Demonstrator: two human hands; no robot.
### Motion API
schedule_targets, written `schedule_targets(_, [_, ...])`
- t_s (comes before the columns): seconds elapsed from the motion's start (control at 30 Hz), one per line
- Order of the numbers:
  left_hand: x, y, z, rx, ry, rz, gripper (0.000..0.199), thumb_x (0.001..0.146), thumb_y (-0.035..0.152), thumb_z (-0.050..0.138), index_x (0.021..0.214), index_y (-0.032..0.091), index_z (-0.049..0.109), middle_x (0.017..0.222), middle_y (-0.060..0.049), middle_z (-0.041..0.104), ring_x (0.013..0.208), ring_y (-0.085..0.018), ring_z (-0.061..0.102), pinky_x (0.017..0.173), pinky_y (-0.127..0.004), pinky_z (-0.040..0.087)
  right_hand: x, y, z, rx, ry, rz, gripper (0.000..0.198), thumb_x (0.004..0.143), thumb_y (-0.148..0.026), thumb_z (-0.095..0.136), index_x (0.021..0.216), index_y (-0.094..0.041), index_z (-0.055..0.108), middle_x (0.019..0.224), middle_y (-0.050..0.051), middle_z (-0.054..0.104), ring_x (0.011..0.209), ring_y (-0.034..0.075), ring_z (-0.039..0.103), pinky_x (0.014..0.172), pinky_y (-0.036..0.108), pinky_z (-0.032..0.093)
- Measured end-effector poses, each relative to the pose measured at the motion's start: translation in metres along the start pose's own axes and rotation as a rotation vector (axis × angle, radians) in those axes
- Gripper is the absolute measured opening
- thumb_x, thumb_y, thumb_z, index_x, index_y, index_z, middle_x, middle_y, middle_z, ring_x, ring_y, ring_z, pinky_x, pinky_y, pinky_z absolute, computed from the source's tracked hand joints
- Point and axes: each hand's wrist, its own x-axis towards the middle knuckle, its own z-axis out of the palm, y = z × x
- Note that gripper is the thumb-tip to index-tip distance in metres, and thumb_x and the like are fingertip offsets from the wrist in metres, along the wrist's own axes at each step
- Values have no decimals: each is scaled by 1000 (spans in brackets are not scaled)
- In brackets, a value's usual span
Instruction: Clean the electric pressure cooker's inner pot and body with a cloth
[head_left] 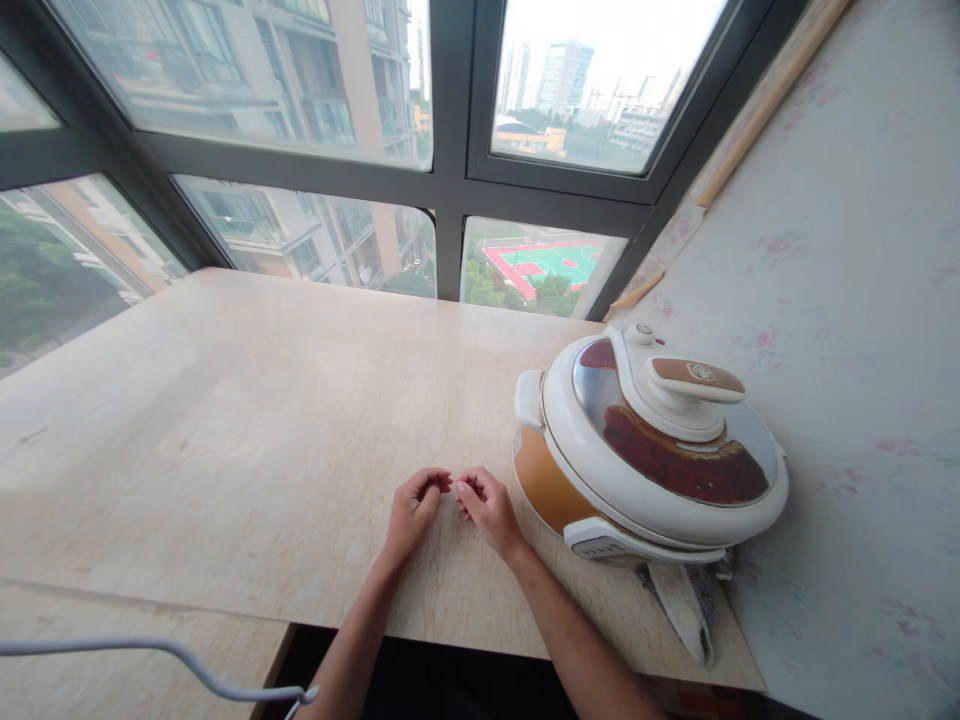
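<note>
My left hand (417,504) is over the stone-patterned countertop (285,420), with its fingers curled in and the thumb laid against them. Close to its right, my right hand (484,502) is curled in the same way, thumb pressed to the forefinger. The fingertips of both hands nearly meet. What lies inside the closed fingers, if anything, is hidden or too small to make out. Just right of my right hand stands an electric cooker (555,480) with a white rim, an orange-brown body and a glass lid with a brown-topped handle.
A grey-and-white cloth (682,605) sticks out under the cooker. At the lower left a white cable (172,650) crosses in front of the counter. Dark window frames (450,190) border the far side, and a flowered wall (847,420) rises on the right.
</note>
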Motion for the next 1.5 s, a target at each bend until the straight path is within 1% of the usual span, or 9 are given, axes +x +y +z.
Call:
schedule_targets(0.27, [3,-1,0,-70,19,-23,22,79,27,53,90,17,70,84,-6,75,78,-20,72,75,-34,58,-4,-2,2,12,31,5,29,85,-49,65,86,-19,61,70,-1,61,58,12,55,50,23,44])
schedule_targets(0.47, [-1,0,1,-84,12,-59,24,78,32,56,90,16,70,86,-8,75,81,-21,72,79,-36,56,-55,-10,-7,-142,-32,-113,19,91,-37,60,86,-20,66,73,1,65,65,14,60,65,27,48])
schedule_targets(0.57, [-2,11,2,-118,2,-105,27,78,38,60,90,16,71,88,-9,75,80,-21,70,79,-36,55,-96,-31,-36,-244,-121,-139,14,90,-31,63,88,-21,71,77,2,70,71,16,64,71,30,51])
schedule_targets(0.7, [-1,49,12,-222,-43,-130,39,83,50,63,96,14,70,77,-6,69,75,-19,65,70,-31,52,-146,-81,-104,-233,-201,-91,13,91,-32,67,93,-23,76,77,4,74,70,18,68,69,31,53])
schedule_targets(0.8, [7,88,26,-334,-146,-118,48,86,58,59,97,13,67,72,-4,63,71,-18,61,64,-29,50,-160,-122,-166,-108,256,-291,15,87,-37,72,86,-23,75,68,3,68,64,16,64,64,28,53])
schedule_targets(0.87, [17,114,39,-385,-199,-127,54,85,64,55,101,13,64,72,-4,62,71,-19,61,60,-29,48,-153,-141,-205,-39,687,-398,22,83,-42,75,90,-22,74,77,4,69,72,14,63,71,27,53])
schedule_targets(0.97, [36,144,59,-398,-240,-177,59,82,69,54,102,14,59,73,-3,62,67,-19,63,53,-26,45,-125,-153,-253,-109,896,-334,45,71,-49,83,103,-18,74,107,9,72,98,18,65,85,29,53])
schedule_targets(1.17, [72,167,84,-230,-199,-235,52,85,69,52,80,17,52,65,-3,60,53,-15,59,44,-23,38,-64,-143,-288,26,781,-176,54,65,-58,84,101,-19,74,101,7,76,94,21,70,85,33,57])
schedule_targets(1.5, [79,165,94,-217,-106,-254,38,93,48,52,68,20,45,45,2,51,34,-10,48,37,-20,27,-26,-134,-298,263,818,-155,46,60,-33,79,104,-19,75,93,3,78,77,19,72,66,28,60])
